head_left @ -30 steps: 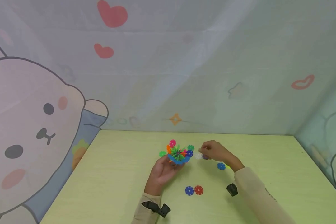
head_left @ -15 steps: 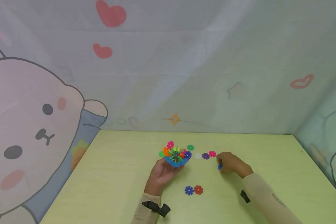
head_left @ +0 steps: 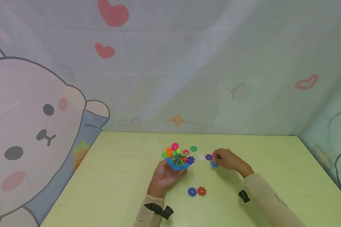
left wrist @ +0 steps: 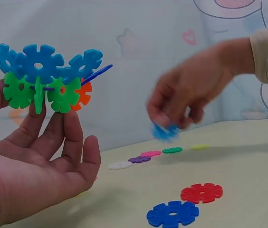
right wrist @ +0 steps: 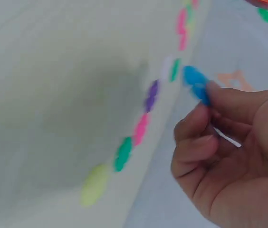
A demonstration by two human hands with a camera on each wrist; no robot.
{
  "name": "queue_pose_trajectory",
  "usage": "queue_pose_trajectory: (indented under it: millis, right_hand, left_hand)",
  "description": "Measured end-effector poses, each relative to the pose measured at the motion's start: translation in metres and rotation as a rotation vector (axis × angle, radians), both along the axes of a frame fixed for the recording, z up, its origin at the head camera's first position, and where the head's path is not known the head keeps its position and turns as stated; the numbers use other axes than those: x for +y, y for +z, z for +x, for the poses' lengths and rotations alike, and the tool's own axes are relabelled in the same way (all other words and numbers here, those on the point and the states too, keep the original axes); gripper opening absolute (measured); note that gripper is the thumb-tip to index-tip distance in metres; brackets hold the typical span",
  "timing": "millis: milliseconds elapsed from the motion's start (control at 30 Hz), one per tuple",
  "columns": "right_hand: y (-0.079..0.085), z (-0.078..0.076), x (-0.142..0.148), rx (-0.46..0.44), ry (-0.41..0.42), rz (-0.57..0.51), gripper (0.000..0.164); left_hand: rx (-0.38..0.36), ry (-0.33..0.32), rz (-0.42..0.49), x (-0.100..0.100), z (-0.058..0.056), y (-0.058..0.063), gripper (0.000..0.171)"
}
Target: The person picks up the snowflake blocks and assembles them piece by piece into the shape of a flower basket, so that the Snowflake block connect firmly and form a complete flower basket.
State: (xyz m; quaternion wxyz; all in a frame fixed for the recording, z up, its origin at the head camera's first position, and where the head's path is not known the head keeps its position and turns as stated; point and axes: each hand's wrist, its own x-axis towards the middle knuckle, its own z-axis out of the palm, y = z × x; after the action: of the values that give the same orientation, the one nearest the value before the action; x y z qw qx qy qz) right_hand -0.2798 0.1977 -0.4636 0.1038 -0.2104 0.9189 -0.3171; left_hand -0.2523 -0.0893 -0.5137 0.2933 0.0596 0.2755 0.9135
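My left hand (head_left: 166, 175) holds up a cluster of interlocked plastic snowflake discs (left wrist: 38, 66), its thumb and fingers at the cluster's underside. Light blue discs fan out along one side, with green ones below and bits of orange and dark blue. Between thumb and fingertips, my right hand (head_left: 229, 159) pinches a single light blue snowflake disc (right wrist: 196, 84). It is off the table, to the right of the cluster. In the left wrist view, this disc (left wrist: 165, 132) is blurred.
On the table lie loose discs: white (head_left: 201, 157), purple (head_left: 208, 157), pink (right wrist: 141, 129), green (right wrist: 123, 154) and yellow (right wrist: 94, 185) in a row. Nearer me are a dark blue disc (head_left: 192, 191) and a red disc (head_left: 201, 191). A printed cloth (head_left: 187, 78) hangs behind the table.
My right hand went right to the light blue disc on the table, picked it up, and has come back left with it. My left hand and the cluster have barely moved.
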Motion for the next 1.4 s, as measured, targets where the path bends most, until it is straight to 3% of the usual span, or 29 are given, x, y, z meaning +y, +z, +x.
queue_pose_trajectory:
  millis: [167, 300, 600, 900, 1067, 1400]
  right_hand:
    - [0.021, -0.004, -0.024, -0.094, 0.001, -0.299, 0.017]
    - [0.026, -0.002, -0.041, -0.17, 0.009, -0.407, 0.017]
    - [0.025, 0.002, -0.051, -0.224, -0.012, -0.433, 0.016]
    - [0.024, 0.001, -0.052, -0.22, -0.04, -0.437, 0.017]
    - [0.023, 0.001, -0.055, -0.209, -0.067, -0.439, 0.018]
    - [0.021, 0.001, -0.055, -0.126, -0.047, -0.398, 0.018]
  left_hand:
    - [-0.007, -0.001, -0.016, 0.001, -0.001, -0.002, 0.026]
    - [0.004, -0.031, -0.013, 0.004, -0.002, -0.005, 0.027]
    - [0.016, -0.045, -0.019, 0.008, -0.001, -0.006, 0.032]
    - [0.077, -0.039, 0.071, 0.009, 0.0, 0.0, 0.037]
    - [0.121, -0.03, 0.026, 0.008, -0.001, 0.001, 0.039]
    - [0.066, 0.012, -0.068, 0.011, -0.001, 0.008, 0.046]
